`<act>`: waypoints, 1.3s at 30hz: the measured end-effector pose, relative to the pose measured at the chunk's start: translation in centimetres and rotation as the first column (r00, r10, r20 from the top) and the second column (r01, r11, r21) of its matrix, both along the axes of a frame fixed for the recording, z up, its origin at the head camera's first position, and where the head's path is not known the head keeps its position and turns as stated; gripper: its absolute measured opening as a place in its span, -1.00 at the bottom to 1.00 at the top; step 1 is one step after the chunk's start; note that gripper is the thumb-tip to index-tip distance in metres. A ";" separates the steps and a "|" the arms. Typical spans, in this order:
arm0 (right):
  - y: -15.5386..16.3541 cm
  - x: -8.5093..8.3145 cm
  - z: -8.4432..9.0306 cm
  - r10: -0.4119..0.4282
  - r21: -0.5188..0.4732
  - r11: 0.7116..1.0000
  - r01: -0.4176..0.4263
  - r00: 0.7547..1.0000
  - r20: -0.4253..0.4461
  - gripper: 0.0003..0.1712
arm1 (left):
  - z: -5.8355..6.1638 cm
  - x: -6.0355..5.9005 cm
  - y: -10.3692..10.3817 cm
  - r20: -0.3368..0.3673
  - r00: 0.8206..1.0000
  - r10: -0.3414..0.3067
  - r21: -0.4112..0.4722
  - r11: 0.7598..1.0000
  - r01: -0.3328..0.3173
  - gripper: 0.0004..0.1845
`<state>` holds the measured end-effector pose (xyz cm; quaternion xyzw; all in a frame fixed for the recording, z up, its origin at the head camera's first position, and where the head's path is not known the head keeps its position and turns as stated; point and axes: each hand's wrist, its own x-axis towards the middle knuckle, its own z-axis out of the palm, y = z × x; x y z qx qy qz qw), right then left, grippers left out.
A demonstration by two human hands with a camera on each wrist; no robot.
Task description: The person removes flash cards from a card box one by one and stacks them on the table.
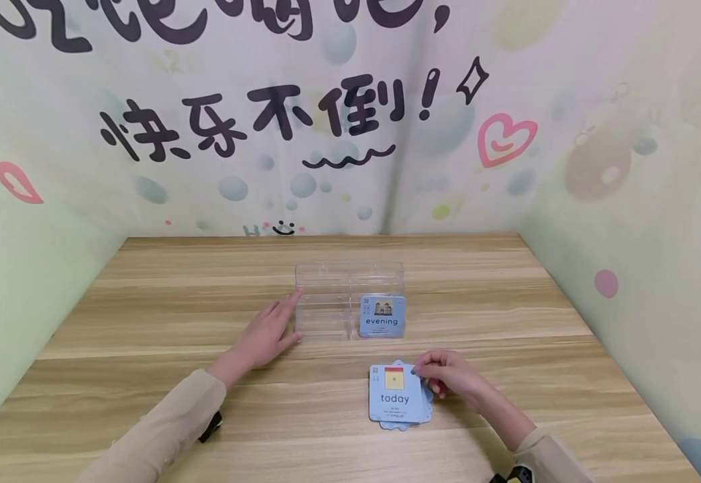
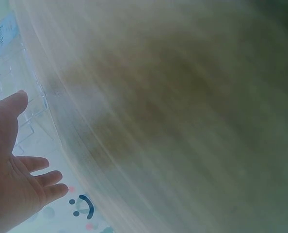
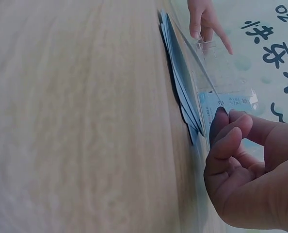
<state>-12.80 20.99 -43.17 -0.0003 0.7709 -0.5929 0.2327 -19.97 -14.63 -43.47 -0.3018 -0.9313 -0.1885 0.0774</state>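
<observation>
My right hand (image 1: 449,372) pinches the upper right corner of a light blue flash card (image 1: 395,409) printed "today". In the right wrist view, that card (image 3: 202,65) slants up from a small pile of cards (image 3: 177,80), its corner between thumb and fingertip. Behind the pile stands a clear plastic card rack (image 1: 325,315) with two columns of slots. A blue "evening" card (image 1: 382,327) sits in its lower right slot. My left hand (image 1: 265,335) is at the rack's left side with fingers stretched out, fingertips right at its edge; the left wrist view shows the thumb overlapping the rack.
Everything stands on a wood-grain table (image 1: 163,322). A white printed backdrop (image 1: 235,201) with black lettering rises along the table's far edge, and pale side panels (image 1: 646,255) flank it.
</observation>
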 end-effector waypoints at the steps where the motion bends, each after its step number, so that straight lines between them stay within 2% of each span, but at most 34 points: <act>1: 0.0 0.0 0.0 -0.005 0.004 1.000 0.005 1.000 0.002 -0.74 | 0.0 0.0 0.0 -0.001 1.000 0.001 0.000 1.000 -0.001 -0.11; 13: -0.4 0.2 0.1 -0.051 0.076 0.996 0.052 0.999 -0.014 -0.72 | 0.0 0.0 0.0 -0.006 1.000 0.003 0.006 1.000 -0.003 -0.12; 23: -1.0 0.3 0.1 -0.095 0.245 0.963 0.114 0.992 -0.087 -0.76 | 0.3 0.3 0.1 -0.002 1.000 0.007 0.010 1.000 -0.007 -0.12; 39: -0.3 0.5 0.9 -0.075 0.260 0.959 0.113 0.986 -0.151 -0.77 | 0.1 0.1 0.2 0.024 1.000 0.016 0.008 1.000 -0.016 -0.12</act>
